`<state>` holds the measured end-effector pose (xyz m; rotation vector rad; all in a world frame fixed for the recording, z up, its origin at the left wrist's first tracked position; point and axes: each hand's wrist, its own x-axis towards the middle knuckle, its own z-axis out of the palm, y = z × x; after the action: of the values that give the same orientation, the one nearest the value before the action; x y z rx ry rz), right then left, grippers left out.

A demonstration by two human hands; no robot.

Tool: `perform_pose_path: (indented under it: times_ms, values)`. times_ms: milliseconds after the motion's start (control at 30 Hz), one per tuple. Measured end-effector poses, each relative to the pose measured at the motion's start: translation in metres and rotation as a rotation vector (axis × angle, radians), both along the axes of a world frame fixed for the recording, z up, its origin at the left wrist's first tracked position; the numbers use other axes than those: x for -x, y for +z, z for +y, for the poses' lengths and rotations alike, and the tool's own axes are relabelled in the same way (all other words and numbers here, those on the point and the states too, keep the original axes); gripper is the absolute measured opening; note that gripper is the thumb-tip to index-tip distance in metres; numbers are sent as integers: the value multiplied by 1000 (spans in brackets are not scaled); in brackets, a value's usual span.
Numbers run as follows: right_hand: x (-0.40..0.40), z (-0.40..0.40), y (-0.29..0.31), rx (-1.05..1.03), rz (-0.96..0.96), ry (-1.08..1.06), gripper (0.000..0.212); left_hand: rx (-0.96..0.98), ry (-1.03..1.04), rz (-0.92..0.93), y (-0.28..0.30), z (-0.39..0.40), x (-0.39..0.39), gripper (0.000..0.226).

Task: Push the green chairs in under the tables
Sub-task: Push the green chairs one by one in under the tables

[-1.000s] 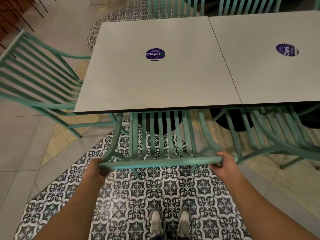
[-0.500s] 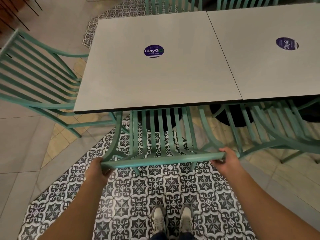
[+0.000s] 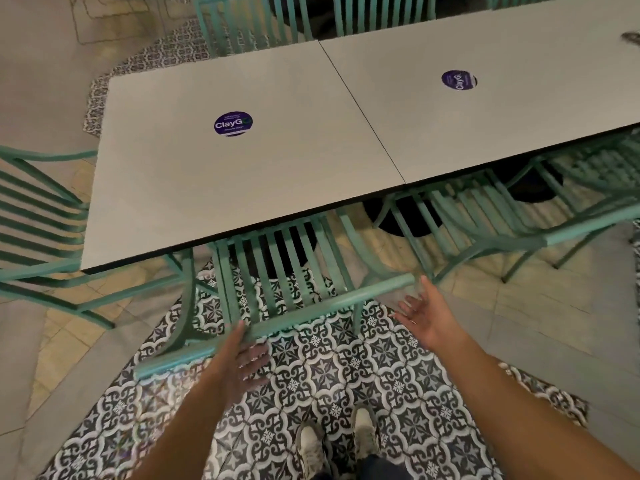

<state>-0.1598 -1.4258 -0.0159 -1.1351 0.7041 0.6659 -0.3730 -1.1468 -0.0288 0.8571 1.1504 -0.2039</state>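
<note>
Two grey tables [image 3: 242, 174] butted together on patterned black-and-white floor tile [image 3: 311, 372], each with a purple ClayGo sticker [image 3: 233, 123] (second one's blurry). The green chair [image 3: 277, 271] is tucked partway under the near table. Left hand [image 3: 242, 365] open, brushing its top rail; right hand [image 3: 420, 315] open, holding nothing.

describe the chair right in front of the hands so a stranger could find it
Start at the left grey table, marked by a round purple sticker. The green slatted chair tucked under its near edge is the one. Unlike its neighbours, its top rail lies between both open hands.
</note>
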Motion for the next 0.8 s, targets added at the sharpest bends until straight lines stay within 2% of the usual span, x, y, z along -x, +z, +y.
perform_pose_path:
  times_ms: [133, 200, 267, 400, 567, 800]
  values:
    - [12, -51, 2, 41, 12, -130, 57, 85, -241, -54, 0, -42, -45, 70]
    - [16, -87, 2, 52, 18, -194, 59, 90, -354, -77, 6, -69, -69, 63]
    - [18, -123, 2, 50, 16, -272, 61, 92, -407, -94, 13, -96, -91, 57]
    - [17, -194, 5, 26, 11, -410, 60, 71, -522, -132, 25, -158, -129, 63]
    - [6, -277, 8, 24, 14, -474, 60, 47, -529, -138, 31, -256, -173, 61]
    - [-57, -409, 31, 82, -58, -461, 58, 92, -478, -187, 41, -405, -266, 67]
